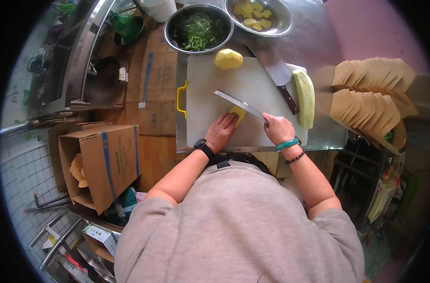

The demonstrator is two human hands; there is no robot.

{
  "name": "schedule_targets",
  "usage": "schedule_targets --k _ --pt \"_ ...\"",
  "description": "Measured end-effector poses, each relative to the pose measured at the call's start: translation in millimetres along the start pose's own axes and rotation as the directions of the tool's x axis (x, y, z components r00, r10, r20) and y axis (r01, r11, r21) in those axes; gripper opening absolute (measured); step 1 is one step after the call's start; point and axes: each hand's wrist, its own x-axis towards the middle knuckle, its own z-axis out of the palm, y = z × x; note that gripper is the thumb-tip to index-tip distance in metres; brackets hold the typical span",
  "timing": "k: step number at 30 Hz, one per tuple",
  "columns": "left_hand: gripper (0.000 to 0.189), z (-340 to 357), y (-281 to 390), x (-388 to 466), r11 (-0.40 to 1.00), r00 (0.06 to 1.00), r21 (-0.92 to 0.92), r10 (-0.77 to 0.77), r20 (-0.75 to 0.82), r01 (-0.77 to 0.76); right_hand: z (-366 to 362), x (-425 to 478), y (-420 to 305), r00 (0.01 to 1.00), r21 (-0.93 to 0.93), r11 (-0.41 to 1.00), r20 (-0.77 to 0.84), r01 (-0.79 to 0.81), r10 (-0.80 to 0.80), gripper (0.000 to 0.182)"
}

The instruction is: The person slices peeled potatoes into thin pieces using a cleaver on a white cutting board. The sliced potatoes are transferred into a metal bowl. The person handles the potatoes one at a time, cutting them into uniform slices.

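Observation:
My right hand (279, 129) grips the handle of a knife (240, 104), its blade angled to the left over a white cutting board (204, 81). Under the blade lies a cut piece of peeled potato (240, 112), which my left hand (221, 129) holds down with its fingertips. A small pale slice sits at the far side of the blade. Farther up the board rests a peeled potato (228, 59) with flat facets. To the right, a cleaver (274, 69) with a dark handle lies diagonally. A long peeled pale-green vegetable (304, 99) lies along the board's right edge.
Behind the board stand a metal bowl of chopped greens (168, 33) and another with yellow slices (287, 26). Folded brown paper pieces (367, 102) fan out at the right. A cardboard box (102, 166) is at the left, beyond the board's yellow handle (180, 99).

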Motion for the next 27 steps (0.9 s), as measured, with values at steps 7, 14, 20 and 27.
schedule_targets --k 7,14,20,27 --pt "0.044 -0.2 0.2 0.8 0.999 0.999 -0.045 -0.028 -0.019 0.027 6.9 8.5 -2.8 0.999 -0.048 0.998 0.021 -0.031 0.032 0.008" --pt "0.045 -1.5 3.7 0.7 0.998 0.999 -0.044 -0.041 -0.020 0.040 15.8 7.6 2.3 1.000 -0.078 0.997 -0.010 0.006 -0.007 0.007" --pt "0.043 -1.3 2.4 0.3 0.998 0.998 -0.050 -0.038 -0.041 0.036 6.2 6.7 -12.5 1.000 -0.086 0.996 0.021 -0.004 0.006 0.008" --pt "0.044 -1.8 2.9 -1.3 0.997 0.997 -0.029 -0.071 0.001 0.071 -3.9 2.5 -19.4 0.998 -0.029 0.999 0.039 0.045 -0.044 0.008"
